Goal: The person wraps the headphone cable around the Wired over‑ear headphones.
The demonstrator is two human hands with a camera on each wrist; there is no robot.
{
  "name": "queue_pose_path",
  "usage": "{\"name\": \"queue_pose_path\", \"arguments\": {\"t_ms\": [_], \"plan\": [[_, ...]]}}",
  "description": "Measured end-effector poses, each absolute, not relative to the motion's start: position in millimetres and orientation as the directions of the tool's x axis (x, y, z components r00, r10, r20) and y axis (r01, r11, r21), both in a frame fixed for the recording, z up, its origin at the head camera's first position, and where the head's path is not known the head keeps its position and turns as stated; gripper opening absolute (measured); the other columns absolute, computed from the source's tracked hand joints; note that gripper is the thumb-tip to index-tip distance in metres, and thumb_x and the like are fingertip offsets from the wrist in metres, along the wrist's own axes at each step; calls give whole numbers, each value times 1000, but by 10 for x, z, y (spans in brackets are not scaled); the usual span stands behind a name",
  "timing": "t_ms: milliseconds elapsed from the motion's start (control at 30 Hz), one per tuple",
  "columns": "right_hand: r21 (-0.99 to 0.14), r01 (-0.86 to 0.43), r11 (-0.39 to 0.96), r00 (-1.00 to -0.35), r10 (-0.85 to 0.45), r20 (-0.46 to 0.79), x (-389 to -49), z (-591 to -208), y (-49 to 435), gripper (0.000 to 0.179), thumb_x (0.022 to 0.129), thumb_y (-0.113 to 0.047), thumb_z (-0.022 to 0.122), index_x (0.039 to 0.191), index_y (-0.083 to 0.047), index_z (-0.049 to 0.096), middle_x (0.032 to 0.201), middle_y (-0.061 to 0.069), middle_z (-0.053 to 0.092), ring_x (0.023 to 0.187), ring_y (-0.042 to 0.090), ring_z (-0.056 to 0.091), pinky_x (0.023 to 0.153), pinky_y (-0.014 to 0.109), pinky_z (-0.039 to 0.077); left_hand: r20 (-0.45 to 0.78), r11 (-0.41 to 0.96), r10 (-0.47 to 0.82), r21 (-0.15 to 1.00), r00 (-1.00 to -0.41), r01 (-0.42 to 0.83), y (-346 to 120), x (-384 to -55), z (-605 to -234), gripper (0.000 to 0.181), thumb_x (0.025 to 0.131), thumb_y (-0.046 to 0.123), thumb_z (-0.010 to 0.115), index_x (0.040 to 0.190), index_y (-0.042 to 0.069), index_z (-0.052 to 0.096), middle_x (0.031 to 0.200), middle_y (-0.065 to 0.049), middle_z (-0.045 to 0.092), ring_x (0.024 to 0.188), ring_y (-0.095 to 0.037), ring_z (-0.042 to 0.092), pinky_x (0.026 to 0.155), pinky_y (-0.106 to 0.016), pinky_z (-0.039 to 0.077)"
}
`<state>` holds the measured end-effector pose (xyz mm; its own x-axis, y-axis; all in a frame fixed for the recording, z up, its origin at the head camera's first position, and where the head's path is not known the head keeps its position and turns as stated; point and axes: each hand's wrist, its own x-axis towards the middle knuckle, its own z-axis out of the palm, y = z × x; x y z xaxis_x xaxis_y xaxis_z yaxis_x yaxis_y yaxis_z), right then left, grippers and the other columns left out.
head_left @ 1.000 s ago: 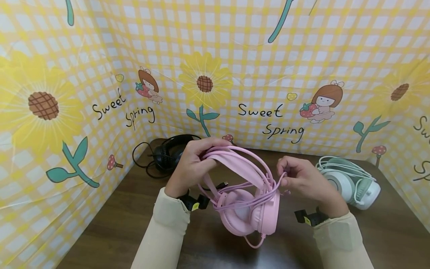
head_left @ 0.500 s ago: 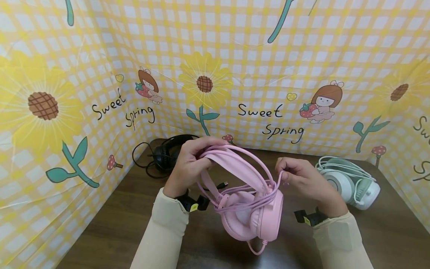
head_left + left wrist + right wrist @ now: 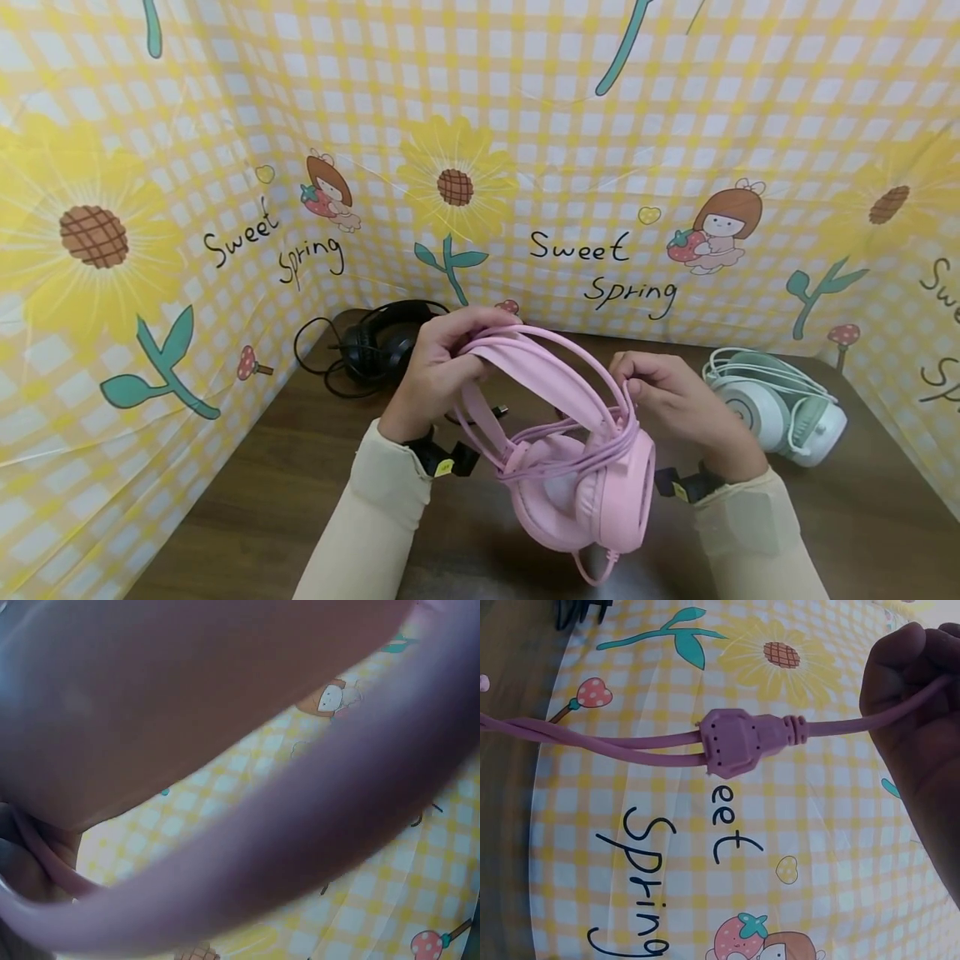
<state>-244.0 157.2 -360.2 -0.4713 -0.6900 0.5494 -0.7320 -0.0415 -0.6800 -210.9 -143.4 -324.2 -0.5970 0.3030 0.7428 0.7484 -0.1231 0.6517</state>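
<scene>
In the head view, my left hand (image 3: pixel 435 362) grips the headband of a pink pair of headphones (image 3: pixel 628 492). The headphones hang tilted above the table, ear cups lowest. Their pink cable (image 3: pixel 566 462) is wound in several turns across the ear cups. At the right end of those turns, my right hand (image 3: pixel 671 400) pinches a length of the cable between thumb and fingers. The right wrist view shows that cable running from the fingers to a pink splitter piece (image 3: pixel 739 742), where it divides into two strands. A blurred pink band (image 3: pixel 262 847) crosses the left wrist view in front of the hand.
Black headphones (image 3: pixel 367 354) lie at the back left of the brown table (image 3: pixel 247 500), partly behind my left hand. Mint-and-white headphones (image 3: pixel 765 412) lie right of my right hand. A black-ended plug (image 3: pixel 499 411) shows through the headband. Checked cloth (image 3: pixel 570 167) stands behind.
The pink headphones have shifted right and lower in the head view, with the ear cups nearer my right wrist. My right hand has moved slightly left, still pinching the cable.
</scene>
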Motion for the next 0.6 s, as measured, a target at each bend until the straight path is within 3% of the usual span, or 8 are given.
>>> {"name": "queue_pose_path", "arguments": {"t_ms": [167,300,400,500,600], "plan": [[-706,-708,-26,-504,-682,530,-2435,-3601,1558,16,99,-7,49,90,-10,61,85,3,57,80,18,54,70,30,45,755,-129,277,642,-594,756,-1393,-2111,-3250,39,74,-7,51,110,-10,64,104,-15,67,98,-22,61,70,-28,44],[-715,-698,-35,-505,-684,527,-2439,-3610,1546,23,100,3,43,93,-9,62,88,4,59,81,19,55,70,29,47,759,-156,256,644,-599,749,-1369,-2109,-3266,37,77,-5,50,112,-10,63,92,-13,66,78,-20,61,59,-27,43],[-707,-706,-48,-494,-682,540,-2444,-3615,1545,25,100,3,41,93,-9,62,89,5,59,81,19,55,70,29,48,758,-185,240,650,-607,737,-1351,-2110,-3283,34,81,-2,52,112,-11,62,84,-11,63,58,-20,48,51,-28,40],[-710,-702,-54,-499,-675,544,-2436,-3614,1552,27,99,6,40,95,-7,63,88,6,59,80,19,56,69,30,48,760,-212,218,650,-613,730,-1329,-2114,-3294,33,83,-1,54,112,-13,61,81,-12,61,55,-23,47,49,-28,40],[-771,-633,-68,-545,-669,506,-2390,-3603,1547,27,99,7,38,98,-5,63,87,8,59,79,21,56,69,32,49,764,-247,196,645,-614,723,-1297,-2119,-3299,34,82,-2,52,113,-15,59,77,-14,58,54,-23,46,47,-29,38]]}}
